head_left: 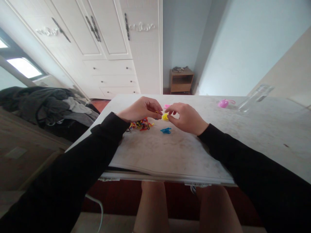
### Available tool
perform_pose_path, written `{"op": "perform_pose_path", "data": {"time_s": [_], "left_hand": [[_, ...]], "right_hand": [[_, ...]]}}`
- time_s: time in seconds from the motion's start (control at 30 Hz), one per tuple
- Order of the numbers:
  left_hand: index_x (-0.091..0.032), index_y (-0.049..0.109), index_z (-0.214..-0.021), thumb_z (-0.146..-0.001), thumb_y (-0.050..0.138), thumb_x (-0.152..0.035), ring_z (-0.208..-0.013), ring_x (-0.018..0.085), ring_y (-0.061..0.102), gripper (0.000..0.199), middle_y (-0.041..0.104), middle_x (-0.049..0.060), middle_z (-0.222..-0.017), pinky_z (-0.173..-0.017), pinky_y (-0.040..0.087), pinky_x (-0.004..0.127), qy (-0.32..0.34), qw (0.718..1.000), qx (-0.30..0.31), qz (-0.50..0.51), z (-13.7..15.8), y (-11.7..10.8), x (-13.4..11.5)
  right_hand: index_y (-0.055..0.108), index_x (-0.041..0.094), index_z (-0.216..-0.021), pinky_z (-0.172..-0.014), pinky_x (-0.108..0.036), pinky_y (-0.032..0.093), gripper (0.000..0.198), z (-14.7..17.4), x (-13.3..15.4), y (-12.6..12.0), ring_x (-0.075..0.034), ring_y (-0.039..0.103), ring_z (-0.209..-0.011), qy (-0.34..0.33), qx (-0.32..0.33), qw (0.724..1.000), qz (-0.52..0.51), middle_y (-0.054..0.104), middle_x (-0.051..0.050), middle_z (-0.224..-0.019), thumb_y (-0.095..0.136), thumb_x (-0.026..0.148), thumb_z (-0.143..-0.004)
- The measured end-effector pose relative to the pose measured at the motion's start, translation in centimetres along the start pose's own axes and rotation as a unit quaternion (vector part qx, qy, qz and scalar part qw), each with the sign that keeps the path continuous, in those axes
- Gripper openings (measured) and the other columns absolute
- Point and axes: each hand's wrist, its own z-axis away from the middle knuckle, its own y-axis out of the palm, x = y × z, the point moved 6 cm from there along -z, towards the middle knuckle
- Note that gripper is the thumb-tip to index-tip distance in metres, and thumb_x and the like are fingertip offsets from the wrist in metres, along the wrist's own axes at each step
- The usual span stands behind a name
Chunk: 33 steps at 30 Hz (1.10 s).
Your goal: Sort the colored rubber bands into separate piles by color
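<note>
My left hand (148, 108) is over the table with thumb and fingers pinched together. A small yellow band, partly hidden, shows between its fingertips. Just right of it, my right hand (184, 117) is curved, thumb apart from the fingers, its tips beside a small heap of yellow bands (165, 117). Under my left wrist lies a mixed heap of multicoloured bands (143, 124), partly covered by the hand. A little blue bunch of bands (166, 130) rests nearer to me. Behind the fingertips sits a pink bunch (167, 106), partly hidden by my right hand.
The white table (170, 155) has its front edge close to my legs. At the right back lie a pink egg-shaped case with a loop (223, 103) and a clear glass bottle or jar (255, 98). Clothes (48, 103) are piled at the left; a white wardrobe (109, 29) stands behind.
</note>
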Motion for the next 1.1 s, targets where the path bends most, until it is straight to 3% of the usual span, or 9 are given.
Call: {"op": "perform_pose_path", "data": {"time_s": [0.13,0.3,0.5,0.77,1.1], "left_hand": [[-0.014,0.075,-0.084,-0.064,0.096,-0.022,-0.079,0.018,0.080,0.030,0.081,0.005,-0.082,-0.084,0.067,0.035,-0.001,1.000,0.015,0.025,0.0,0.2,-0.1],[-0.015,0.075,-0.087,-0.066,0.095,-0.022,-0.085,0.020,0.080,0.030,0.082,0.005,-0.089,-0.088,0.067,0.037,0.005,1.000,0.018,0.011,0.1,0.2,-0.4],[-0.016,0.075,-0.090,-0.069,0.095,-0.024,-0.087,0.020,0.080,0.031,0.081,0.005,-0.094,-0.088,0.067,0.036,0.013,0.999,0.035,0.008,0.2,0.5,-0.4],[-0.015,0.074,-0.090,-0.070,0.095,-0.023,-0.085,0.019,0.081,0.030,0.082,0.006,-0.089,-0.087,0.067,0.034,0.026,0.997,0.061,0.025,0.2,0.8,-0.5],[-0.014,0.075,-0.087,-0.068,0.097,-0.025,-0.082,0.018,0.080,0.031,0.082,0.006,-0.086,-0.083,0.067,0.033,0.034,0.999,0.031,0.024,0.1,0.7,-0.9]], "right_hand": [[0.076,0.015,-0.095,-0.076,-0.032,0.046,0.012,-0.1,0.7,-0.6,-0.019,0.063,-0.081,-0.043,-0.032,0.997,-0.054,0.075,-0.008,-0.090,0.065,0.019,-0.089],[0.075,0.016,-0.093,-0.075,-0.030,0.045,0.007,0.1,1.3,-0.2,-0.018,0.062,-0.082,-0.079,-0.023,0.993,-0.083,0.073,-0.006,-0.089,0.070,0.020,-0.090],[0.079,0.017,-0.098,-0.076,-0.030,0.046,0.010,0.1,1.1,0.1,-0.017,0.063,-0.081,-0.088,-0.014,0.991,-0.099,0.075,-0.006,-0.093,0.071,0.019,-0.094],[0.076,0.017,-0.086,-0.071,-0.028,0.043,0.010,0.0,1.1,-0.1,-0.016,0.061,-0.078,-0.091,-0.023,0.991,-0.094,0.072,-0.004,-0.084,0.069,0.015,-0.091],[0.072,0.017,-0.081,-0.072,-0.030,0.044,0.013,0.1,1.3,-1.1,-0.017,0.061,-0.076,-0.063,-0.051,0.995,-0.064,0.072,-0.005,-0.082,0.063,0.009,-0.084]]}}
